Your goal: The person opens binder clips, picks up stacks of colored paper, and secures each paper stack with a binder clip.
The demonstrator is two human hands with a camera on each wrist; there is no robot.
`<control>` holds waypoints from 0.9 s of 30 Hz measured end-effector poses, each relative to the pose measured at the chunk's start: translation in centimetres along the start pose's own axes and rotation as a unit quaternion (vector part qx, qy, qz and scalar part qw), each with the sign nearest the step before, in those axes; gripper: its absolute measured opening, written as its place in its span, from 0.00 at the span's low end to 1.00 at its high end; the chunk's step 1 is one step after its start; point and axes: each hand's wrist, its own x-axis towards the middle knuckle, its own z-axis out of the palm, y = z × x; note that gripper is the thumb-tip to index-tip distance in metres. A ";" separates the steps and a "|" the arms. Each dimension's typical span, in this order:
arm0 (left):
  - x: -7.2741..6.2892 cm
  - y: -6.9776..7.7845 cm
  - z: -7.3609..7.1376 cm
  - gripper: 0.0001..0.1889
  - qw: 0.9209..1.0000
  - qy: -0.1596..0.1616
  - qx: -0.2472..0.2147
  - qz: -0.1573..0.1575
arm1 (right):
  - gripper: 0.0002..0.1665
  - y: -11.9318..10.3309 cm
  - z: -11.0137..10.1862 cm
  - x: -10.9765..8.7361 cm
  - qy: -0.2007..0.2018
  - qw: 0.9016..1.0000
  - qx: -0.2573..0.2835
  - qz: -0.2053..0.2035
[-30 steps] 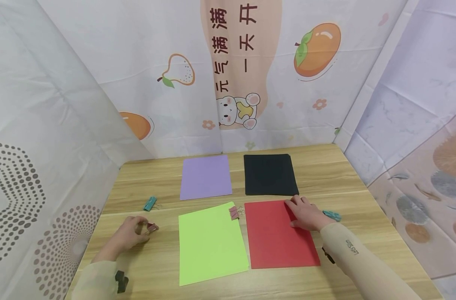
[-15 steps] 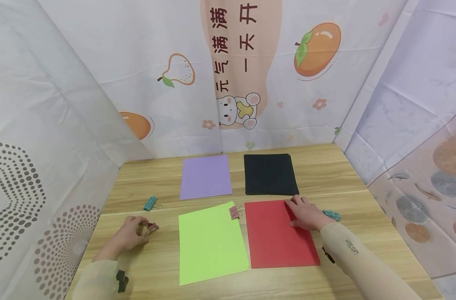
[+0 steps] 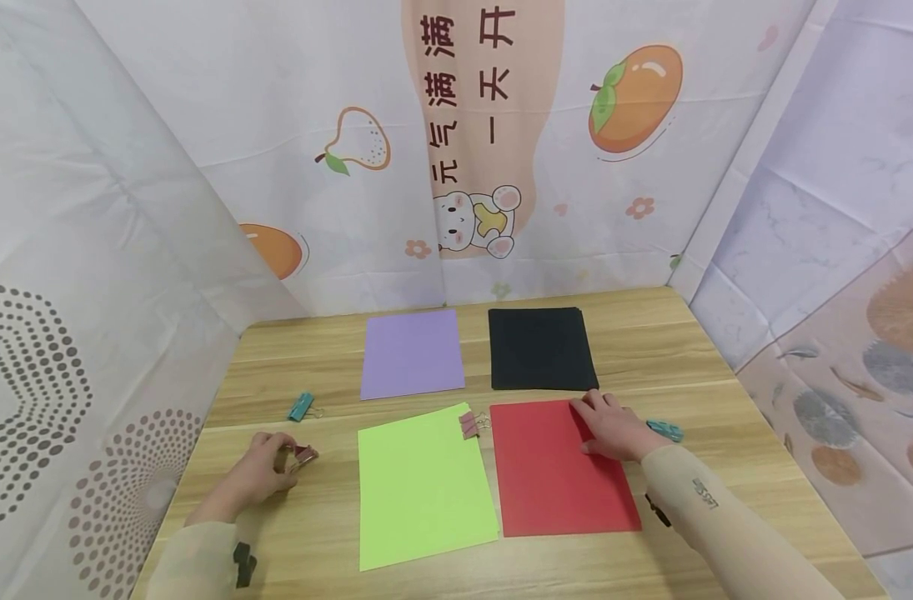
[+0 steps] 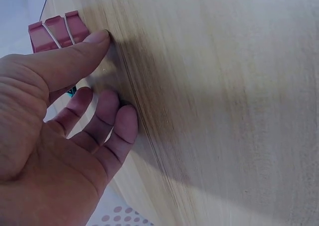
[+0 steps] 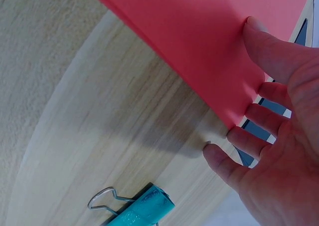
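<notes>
My left hand pinches a dark pink binder clip low over the left side of the table. In the left wrist view, the thumb lies across the wire handles of the binder clip, and the other fingers curl below. My right hand rests with spread fingers on the upper right corner of a red paper stack. The right wrist view shows the thumb on top of the red paper, with the other fingertips along its edge. Left of it lies a lime-green paper stack, with a pink binder clip at its upper right corner.
Behind these lie a purple paper sheet and a black paper stack. A teal binder clip lies beyond my left hand. Another teal binder clip lies right of the red paper. Printed cloth encloses the wooden table at back and sides.
The pink binder clip has turned slightly in my left fingers. My right hand and the paper stacks have stayed in place.
</notes>
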 end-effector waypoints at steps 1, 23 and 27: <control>0.0 0.0 0.0 0.26 1.000 0.001 0.003 0.001 | 0.48 0.0 0.0 0.0 0.000 1.000 0.000 -0.001; -0.2 -0.1 0.1 0.26 1.000 0.016 0.016 0.011 | 0.47 0.1 0.1 -0.1 0.003 1.000 -0.004 -0.006; -0.1 -0.3 0.1 0.25 1.000 0.016 0.014 0.010 | 0.47 0.0 0.0 -0.1 0.003 1.000 -0.004 -0.007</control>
